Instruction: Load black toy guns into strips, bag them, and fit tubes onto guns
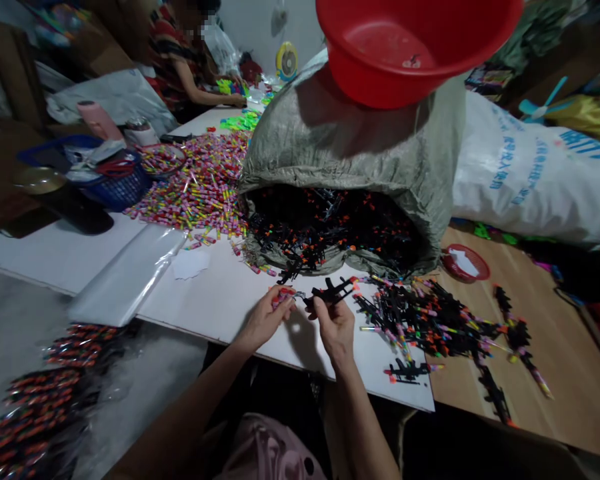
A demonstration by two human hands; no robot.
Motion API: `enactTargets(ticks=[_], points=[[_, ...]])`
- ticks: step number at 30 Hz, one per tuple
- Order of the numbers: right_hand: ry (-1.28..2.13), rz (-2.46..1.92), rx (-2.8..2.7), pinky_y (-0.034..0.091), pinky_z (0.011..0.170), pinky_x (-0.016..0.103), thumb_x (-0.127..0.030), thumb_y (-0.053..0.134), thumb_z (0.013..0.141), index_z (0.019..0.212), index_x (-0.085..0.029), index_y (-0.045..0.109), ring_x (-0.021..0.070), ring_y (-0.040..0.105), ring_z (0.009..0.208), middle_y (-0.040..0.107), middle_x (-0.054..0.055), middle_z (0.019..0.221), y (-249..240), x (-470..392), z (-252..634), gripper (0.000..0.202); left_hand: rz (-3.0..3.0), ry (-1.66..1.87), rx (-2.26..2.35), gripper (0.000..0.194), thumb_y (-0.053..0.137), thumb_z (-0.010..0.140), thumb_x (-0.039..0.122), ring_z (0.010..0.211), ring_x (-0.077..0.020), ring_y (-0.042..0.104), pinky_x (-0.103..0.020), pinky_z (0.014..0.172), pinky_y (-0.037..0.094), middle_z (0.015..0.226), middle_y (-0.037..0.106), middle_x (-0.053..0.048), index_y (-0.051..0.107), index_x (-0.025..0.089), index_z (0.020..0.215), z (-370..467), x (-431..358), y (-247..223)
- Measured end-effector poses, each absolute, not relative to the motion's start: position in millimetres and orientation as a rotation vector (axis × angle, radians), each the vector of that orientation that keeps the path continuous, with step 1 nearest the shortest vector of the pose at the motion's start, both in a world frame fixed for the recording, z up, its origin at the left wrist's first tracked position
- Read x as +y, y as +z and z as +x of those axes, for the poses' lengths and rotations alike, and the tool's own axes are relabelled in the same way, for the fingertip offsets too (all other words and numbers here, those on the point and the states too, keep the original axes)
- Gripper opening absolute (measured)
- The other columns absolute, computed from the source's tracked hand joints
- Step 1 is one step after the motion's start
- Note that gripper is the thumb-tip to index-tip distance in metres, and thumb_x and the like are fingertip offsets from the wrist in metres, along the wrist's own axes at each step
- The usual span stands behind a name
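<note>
My left hand (266,320) pinches a small pink and red tube (283,296) above the white tabletop (220,287). My right hand (337,328) is closed round a black toy gun (333,291) with an orange tip pointing right. The tube and the gun's rear end are close together; whether they touch is too small to tell. Just behind both hands, a grey-green sack (350,147) lies open, full of black toy guns with orange parts. Right of my right hand is a pile of black toy guns (430,317) with colourful tubes.
A red basin (380,73) rests on the sack. Many colourful tubes (205,183) cover the table at left, beside a blue basket (115,183) and a dark bottle (75,207). Plastic bags (125,280) overhang the front edge. A person (180,73) sits at the back left.
</note>
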State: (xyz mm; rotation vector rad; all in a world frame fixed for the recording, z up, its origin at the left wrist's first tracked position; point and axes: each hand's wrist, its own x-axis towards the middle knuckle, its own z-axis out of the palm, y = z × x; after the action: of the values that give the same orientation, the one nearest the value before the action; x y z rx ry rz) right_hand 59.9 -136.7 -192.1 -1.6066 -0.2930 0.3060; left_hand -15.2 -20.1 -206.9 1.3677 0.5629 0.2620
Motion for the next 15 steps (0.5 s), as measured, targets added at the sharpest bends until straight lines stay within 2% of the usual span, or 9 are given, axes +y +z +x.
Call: enactTargets(ticks=[4, 8, 15], points=[[0.308, -1.636, -0.311, 0.053, 0.062, 0.031, -0.043, 0.073, 0.062, 0.071, -0.018, 0.069, 0.0187, 0.065, 0.063, 0.073, 0.006, 0.07, -190.4, -133.9, 51.8, 0.027, 1.382, 0.296, 0.524, 0.043, 0.062, 0.075, 0.047, 0.051, -0.0085, 0.045, -0.02, 0.049, 0.034, 0.061, 0.054, 0.002, 0.064, 0.015, 0.103, -17.7, -21.9, -205.8], [0.266, -1.602, -0.28, 0.054, 0.065, 0.033, -0.044, 0.071, 0.065, 0.074, -0.018, 0.07, 0.0193, 0.066, 0.066, 0.074, 0.006, 0.074, -187.7, -133.8, 46.3, 0.027, 1.412, 0.332, 0.531, 0.038, 0.064, 0.074, 0.042, 0.053, -0.0092, 0.045, -0.021, 0.052, 0.037, 0.062, 0.055, 0.001, 0.068, 0.015, 0.101, -15.6, -26.8, -207.3], [0.176, -1.619, -0.153, 0.052, 0.06, 0.031, -0.043, 0.071, 0.063, 0.075, -0.017, 0.07, 0.0174, 0.062, 0.061, 0.072, 0.005, 0.07, -185.8, -134.5, 38.2, 0.029, 1.593, 0.437, 0.575, 0.026, 0.063, 0.075, 0.032, 0.081, -0.0177, 0.061, -0.027, 0.075, 0.049, 0.088, 0.069, -0.007, 0.07, 0.018, 0.096, -20.8, -33.3, -201.8]])
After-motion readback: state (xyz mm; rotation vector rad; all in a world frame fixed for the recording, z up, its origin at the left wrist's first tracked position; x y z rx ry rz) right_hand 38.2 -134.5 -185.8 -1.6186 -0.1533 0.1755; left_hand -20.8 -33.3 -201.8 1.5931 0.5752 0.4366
